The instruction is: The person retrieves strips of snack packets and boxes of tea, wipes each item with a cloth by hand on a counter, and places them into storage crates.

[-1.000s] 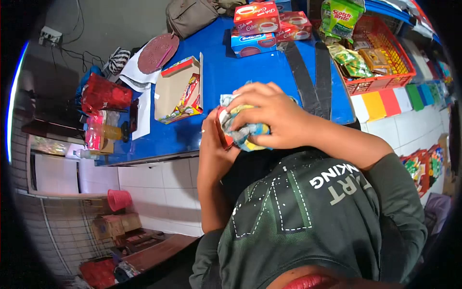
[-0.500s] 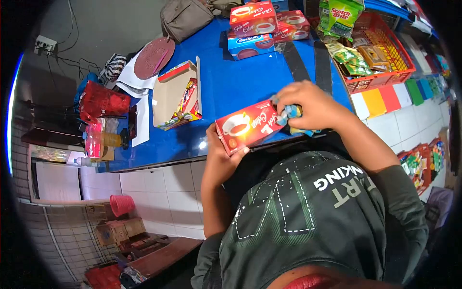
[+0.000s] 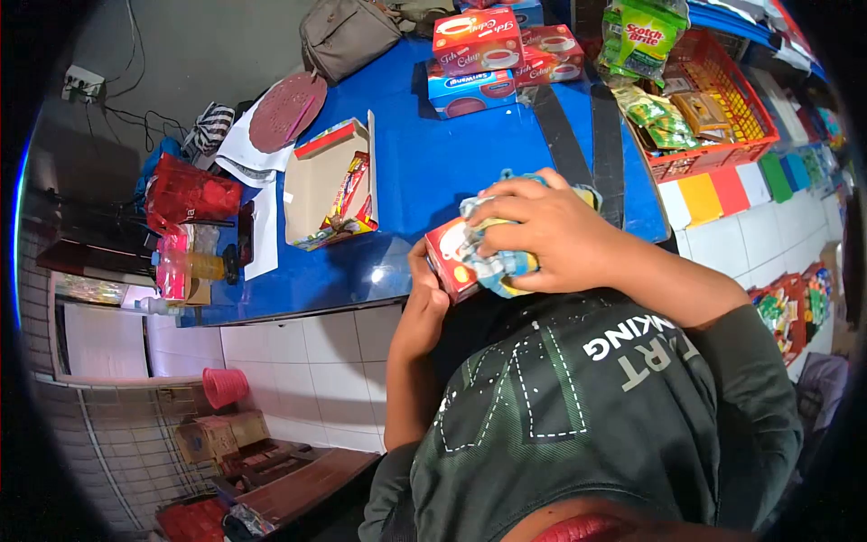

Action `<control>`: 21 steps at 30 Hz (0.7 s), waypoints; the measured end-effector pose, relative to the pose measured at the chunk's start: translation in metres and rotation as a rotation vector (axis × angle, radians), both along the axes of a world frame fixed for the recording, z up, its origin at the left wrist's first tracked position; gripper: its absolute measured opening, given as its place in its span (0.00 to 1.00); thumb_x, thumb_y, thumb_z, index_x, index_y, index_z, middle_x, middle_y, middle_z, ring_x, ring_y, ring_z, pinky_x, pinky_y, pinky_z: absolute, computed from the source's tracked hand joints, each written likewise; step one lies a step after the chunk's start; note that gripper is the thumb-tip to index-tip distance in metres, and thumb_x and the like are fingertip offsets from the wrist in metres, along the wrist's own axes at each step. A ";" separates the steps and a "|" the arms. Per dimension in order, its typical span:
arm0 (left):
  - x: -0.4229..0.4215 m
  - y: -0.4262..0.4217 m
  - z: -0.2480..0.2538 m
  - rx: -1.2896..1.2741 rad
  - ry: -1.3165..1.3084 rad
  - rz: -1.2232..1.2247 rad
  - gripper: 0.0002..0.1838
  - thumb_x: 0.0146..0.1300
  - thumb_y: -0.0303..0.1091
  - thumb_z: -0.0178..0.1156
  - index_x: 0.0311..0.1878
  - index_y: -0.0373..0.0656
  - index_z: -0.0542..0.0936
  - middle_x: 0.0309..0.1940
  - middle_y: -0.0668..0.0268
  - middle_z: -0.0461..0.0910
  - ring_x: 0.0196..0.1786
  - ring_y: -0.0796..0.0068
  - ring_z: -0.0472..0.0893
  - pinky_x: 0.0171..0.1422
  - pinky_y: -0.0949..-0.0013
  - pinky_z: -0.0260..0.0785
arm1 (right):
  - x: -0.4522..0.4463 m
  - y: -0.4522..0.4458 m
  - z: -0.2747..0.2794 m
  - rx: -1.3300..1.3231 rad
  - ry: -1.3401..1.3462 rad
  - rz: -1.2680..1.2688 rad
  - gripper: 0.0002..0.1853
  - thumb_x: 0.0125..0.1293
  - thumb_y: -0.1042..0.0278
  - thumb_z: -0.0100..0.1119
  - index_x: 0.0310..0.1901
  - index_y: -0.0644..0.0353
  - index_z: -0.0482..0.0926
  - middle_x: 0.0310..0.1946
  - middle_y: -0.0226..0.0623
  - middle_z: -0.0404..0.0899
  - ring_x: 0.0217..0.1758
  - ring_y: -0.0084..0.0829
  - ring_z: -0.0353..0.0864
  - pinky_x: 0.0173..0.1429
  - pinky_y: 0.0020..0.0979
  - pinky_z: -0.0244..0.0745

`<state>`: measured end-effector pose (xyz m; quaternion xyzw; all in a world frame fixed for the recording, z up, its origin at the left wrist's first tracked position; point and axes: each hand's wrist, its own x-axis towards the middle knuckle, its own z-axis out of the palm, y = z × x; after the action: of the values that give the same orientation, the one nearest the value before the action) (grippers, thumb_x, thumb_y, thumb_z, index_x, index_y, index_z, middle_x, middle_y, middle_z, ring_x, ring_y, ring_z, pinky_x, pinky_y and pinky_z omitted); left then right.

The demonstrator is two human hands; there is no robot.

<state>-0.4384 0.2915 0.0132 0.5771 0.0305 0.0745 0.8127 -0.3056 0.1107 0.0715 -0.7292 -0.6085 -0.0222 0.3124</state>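
Note:
A red tea box [image 3: 449,271] is at the front edge of the blue table, its left end gripped by my left hand [image 3: 424,303], thumb in front and fingers behind. My right hand [image 3: 551,230] is closed over a crumpled blue, white and yellow cloth [image 3: 492,262], which presses on the box's face and covers most of it. Left of the box lies an open cardboard carton [image 3: 312,194] holding a few red and yellow sachets [image 3: 354,194].
Several tea boxes [image 3: 477,43] are stacked at the back of the blue table [image 3: 406,163]. On the right stands a red basket [image 3: 750,117] with packets and a Scotch-Brite pack [image 3: 643,36]. A grey bag [image 3: 348,36], bottles [image 3: 208,266] and papers [image 3: 262,235] sit to the left.
My right hand and the cloth have moved left, from the right end of the tea box onto its face. The box has shifted slightly right with my left hand.

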 end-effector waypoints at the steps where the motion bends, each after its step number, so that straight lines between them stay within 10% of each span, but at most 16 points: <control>1: 0.001 0.003 -0.004 -0.004 -0.009 -0.001 0.43 0.59 0.45 0.61 0.67 0.34 0.48 0.62 0.55 0.60 0.66 0.67 0.62 0.69 0.64 0.54 | 0.003 -0.006 0.000 -0.015 -0.008 -0.011 0.17 0.40 0.64 0.67 0.37 0.49 0.78 0.52 0.27 0.75 0.62 0.36 0.69 0.55 0.45 0.59; 21: 0.025 -0.003 0.016 0.852 -0.172 0.224 0.27 0.57 0.30 0.61 0.59 0.37 0.65 0.55 0.55 0.68 0.62 0.59 0.66 0.64 0.66 0.59 | 0.027 -0.027 0.013 0.179 0.115 -0.076 0.18 0.36 0.72 0.63 0.36 0.57 0.79 0.45 0.38 0.81 0.52 0.42 0.77 0.57 0.40 0.69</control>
<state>-0.4135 0.2881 0.0289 0.8452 -0.0083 0.2158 0.4888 -0.2791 0.0833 0.0844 -0.7209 -0.5573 -0.0463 0.4094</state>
